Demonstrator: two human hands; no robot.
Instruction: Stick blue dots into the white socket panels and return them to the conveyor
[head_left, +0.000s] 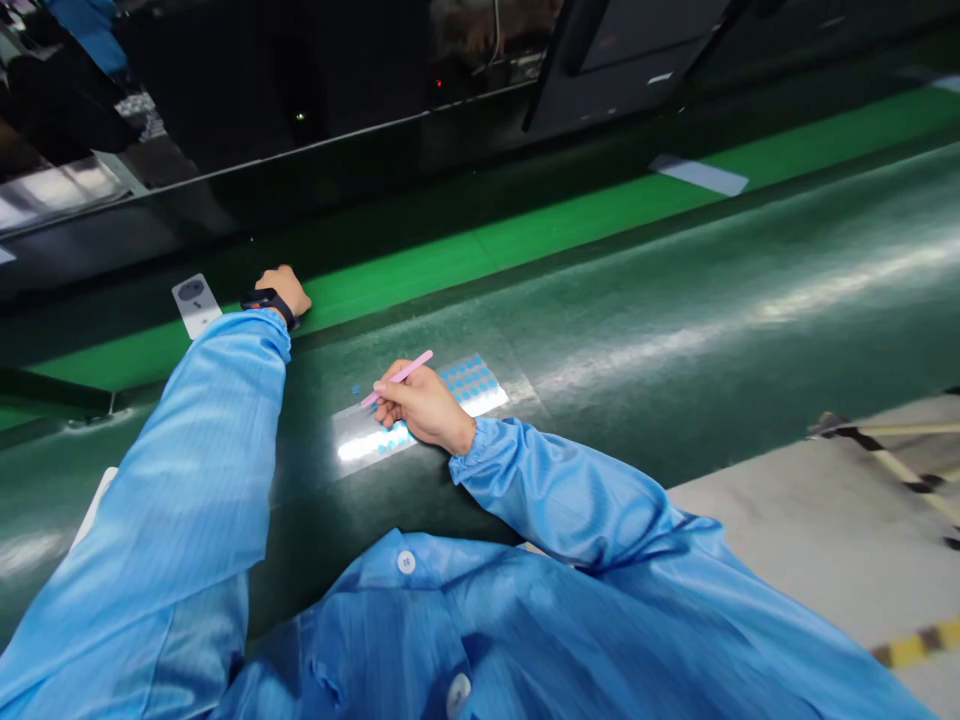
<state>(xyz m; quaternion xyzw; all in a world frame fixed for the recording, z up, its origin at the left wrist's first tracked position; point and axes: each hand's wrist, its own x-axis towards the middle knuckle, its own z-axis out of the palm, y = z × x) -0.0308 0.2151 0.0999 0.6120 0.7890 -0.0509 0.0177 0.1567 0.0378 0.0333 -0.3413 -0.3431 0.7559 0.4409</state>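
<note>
In the head view, my right hand (426, 408) is closed around pink tweezers (411, 368), tips pointing down to the left. Under it lies a clear, shiny sheet (358, 443) with rows of small blue round stickers (471, 378). The hand covers the sheet's middle. One small blue piece (356, 390) sits apart, just beyond the sheet's upper left edge. My left hand (289, 288) reaches forward over the bright green strip, a black watch on its wrist. Its fingers are bent down out of sight, so I cannot see whether they hold anything.
A white card with a dark round mark (196, 305) lies left of my left wrist. Along the green strip (420, 265) a pale label (699, 175) is stuck farther right. Dark equipment (630, 60) stands behind the bench. A yellow-black striped frame (892, 455) is on the floor at right.
</note>
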